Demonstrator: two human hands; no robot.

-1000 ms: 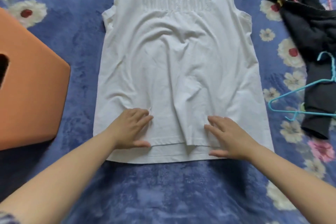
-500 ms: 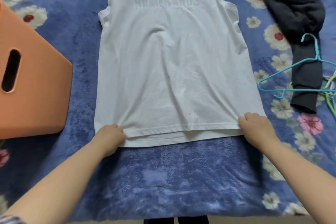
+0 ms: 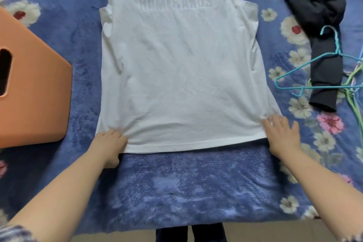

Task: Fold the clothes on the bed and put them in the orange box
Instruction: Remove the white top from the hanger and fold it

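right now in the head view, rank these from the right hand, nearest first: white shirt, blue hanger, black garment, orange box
From the right hand:
1. white shirt, touched at its lower right corner
2. blue hanger, up and to the right; black garment, lying by the hanger, too close to call between them
3. orange box, far left across the shirt

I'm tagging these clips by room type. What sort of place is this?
Most likely a bedroom: a white sleeveless shirt lies spread on a bed under a blue floral blanket, with dark clothes and plastic hangers beside it and an orange box waiting.
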